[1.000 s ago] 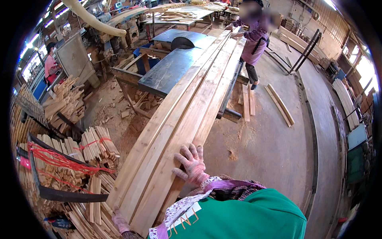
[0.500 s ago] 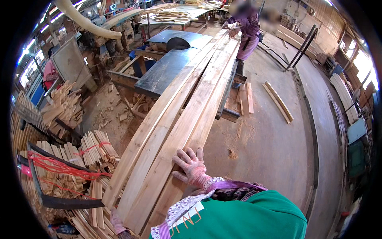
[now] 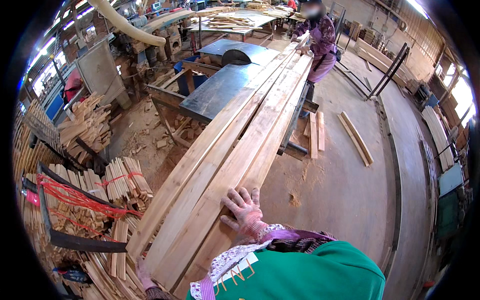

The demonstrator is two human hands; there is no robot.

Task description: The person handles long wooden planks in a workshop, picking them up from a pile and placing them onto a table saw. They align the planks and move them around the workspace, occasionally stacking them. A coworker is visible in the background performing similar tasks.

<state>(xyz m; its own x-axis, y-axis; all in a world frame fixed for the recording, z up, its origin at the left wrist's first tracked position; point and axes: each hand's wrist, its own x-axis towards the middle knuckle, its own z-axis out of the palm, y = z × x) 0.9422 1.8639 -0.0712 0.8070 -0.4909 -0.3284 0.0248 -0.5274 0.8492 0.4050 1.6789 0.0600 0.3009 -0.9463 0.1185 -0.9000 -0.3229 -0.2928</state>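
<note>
Right hand [image 3: 243, 210] lies flat, fingers spread, pressing on the near end of the long planks [image 3: 240, 145]; left hand [image 3: 143, 274] is low at the planks' left edge, mostly hidden, so its grip cannot be told; the planks run away over the saw surface [image 3: 220, 87] to another person [image 3: 320, 42] at the far end; bundled sticks [image 3: 122, 182] sit left.

no screens or signs legible, one small red tag [image 3: 31, 197] at left edge on the strapped wood bundle, no packages, no other labels visible
</note>
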